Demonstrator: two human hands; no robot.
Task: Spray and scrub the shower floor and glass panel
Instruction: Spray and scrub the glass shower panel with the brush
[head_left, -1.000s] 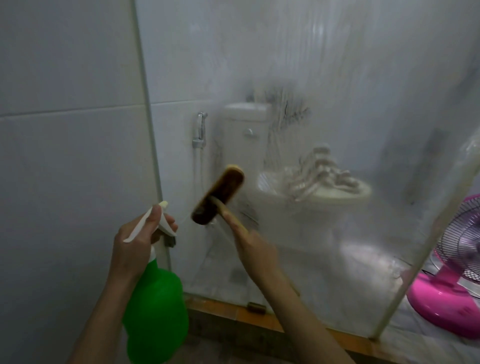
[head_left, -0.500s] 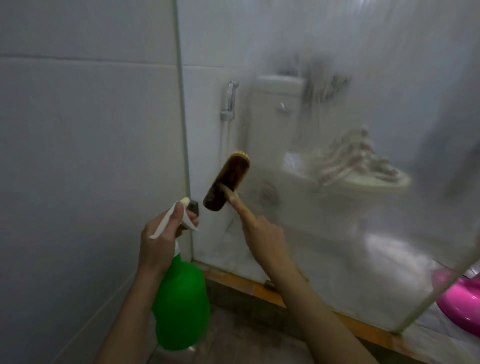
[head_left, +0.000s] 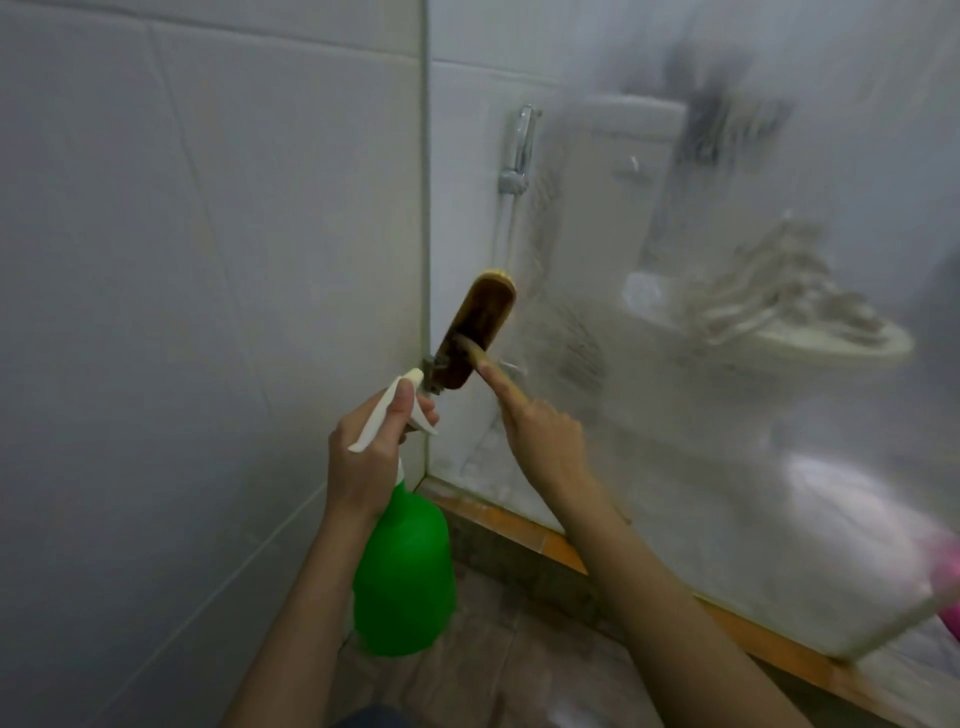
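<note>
On the left is the wall of large white glazed tiles (head_left: 156, 260), smooth and flat. The left hand (head_left: 363, 457) holds the round green plastic spray bottle (head_left: 402, 571) by its white sprayer head (head_left: 384, 415), with fingers and thumb curled round it. The nozzle points toward the corner where the wall meets the glass.

Just to the right, the oblong brown wooden scrub brush (head_left: 478, 332) has its bristle side turned to the left edge of the clouded glass panel (head_left: 727, 415), beside a small metal bracket (head_left: 431, 376). I cannot tell if the bristles really touch. The right hand (head_left: 540, 441) holds the pale handle, with the index finger (head_left: 498, 384) stretched along it and the other fingers folded around.

The step seems to be scrubbing the glass near this corner. To do it well, I would press through the straight finger, hold the brush head flat and use short overlapping strokes, without knocking the bracket. The glass is hard and probably slippery, with a hazy, streaked film. A white ceramic toilet (head_left: 753, 338) shows dimly behind it. Below lies the brown tiled floor (head_left: 493, 649), under an orange-brown curb (head_left: 519, 525).
</note>
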